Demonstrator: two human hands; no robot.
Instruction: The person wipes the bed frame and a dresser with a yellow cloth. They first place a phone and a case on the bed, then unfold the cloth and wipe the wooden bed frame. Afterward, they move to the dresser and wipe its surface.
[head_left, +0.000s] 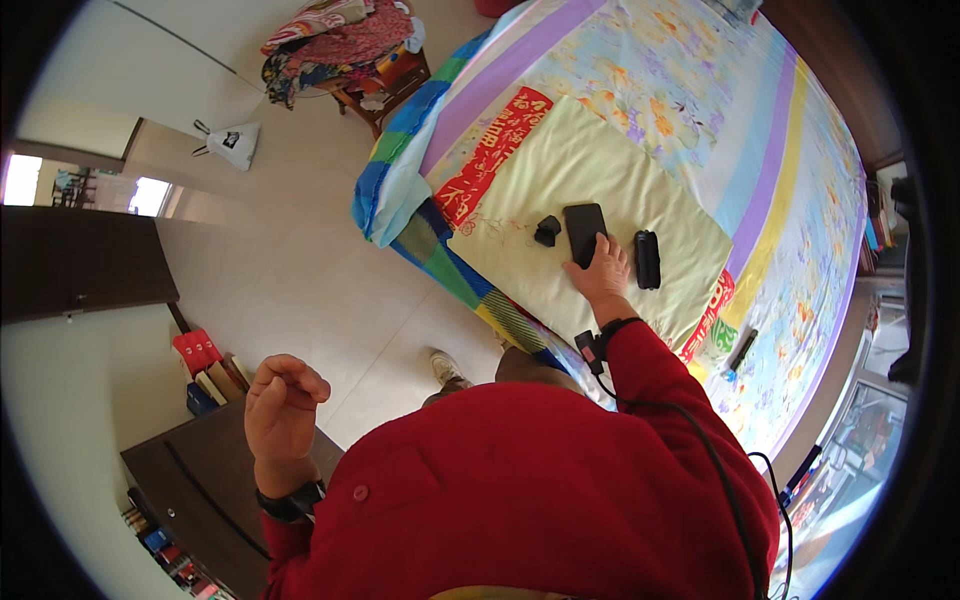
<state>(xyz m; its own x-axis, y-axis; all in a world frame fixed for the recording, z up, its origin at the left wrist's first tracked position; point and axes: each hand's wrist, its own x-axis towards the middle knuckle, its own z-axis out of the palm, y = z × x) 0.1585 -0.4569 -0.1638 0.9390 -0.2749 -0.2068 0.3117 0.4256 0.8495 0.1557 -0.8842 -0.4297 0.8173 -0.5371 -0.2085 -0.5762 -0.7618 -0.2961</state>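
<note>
My right hand (602, 276) reaches onto the bed and grips the lower end of a black smartphone (583, 226), thumb at its left edge and fingers at its right. The phone lies on a pale yellow satin cloth (517, 259) with red end bands bearing writing. Left of the phone sits a small black object (547, 231), its kind unclear. To the right lies a black oblong case (646, 259). My left hand (283, 409) is raised away from the bed, palm up, its fingers loosely curled around nothing.
A cable (697, 427) runs along my right sleeve from a wrist device. A black marker-like object (744, 351) lies on the floral bedsheet (795, 322). Clothes (345, 45) are heaped on a wooden chair (375, 101). A white bag (234, 145) stands on the floor; a dark cabinet (217, 480) is at left.
</note>
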